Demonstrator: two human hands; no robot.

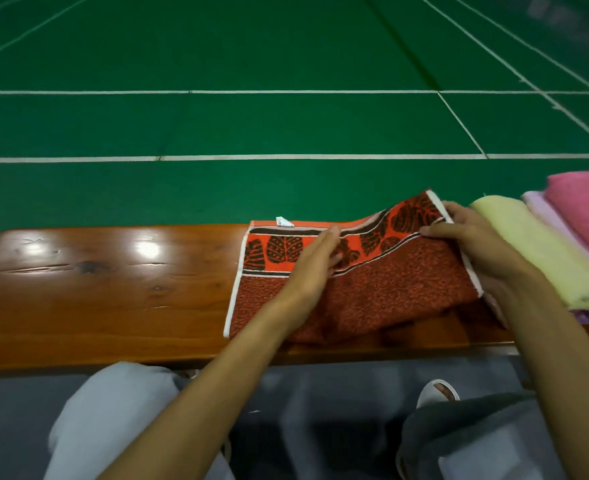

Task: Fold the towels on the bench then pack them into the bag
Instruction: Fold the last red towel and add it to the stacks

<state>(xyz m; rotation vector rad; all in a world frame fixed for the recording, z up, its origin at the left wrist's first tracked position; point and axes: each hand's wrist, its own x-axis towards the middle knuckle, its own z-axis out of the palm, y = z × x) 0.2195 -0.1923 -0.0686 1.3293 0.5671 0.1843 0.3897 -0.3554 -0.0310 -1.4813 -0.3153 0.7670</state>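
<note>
Grey-trousered knees (113, 410) nearest. Wooden bench (95, 289) runs across in front. Orange leaf-print towel (390, 289) lies on it, centre-right. L hand (310, 268) rests flat on towel's middle, fingers straight, tips on the leaf band. R hand (476, 244) pinches towel's R edge, thumb on top, fingers curled under, that end raised off the bench. Just R: stacked pale yellow towel (535, 244), lilac towel (537, 202), pink towel (584, 209). Beyond, green court floor (251, 123) w/ white lines.

Left hand (315, 261) presses the red towel (393, 289) on the bench (95, 292); right hand (473, 244) seemingly pinches its raised edge.
</note>
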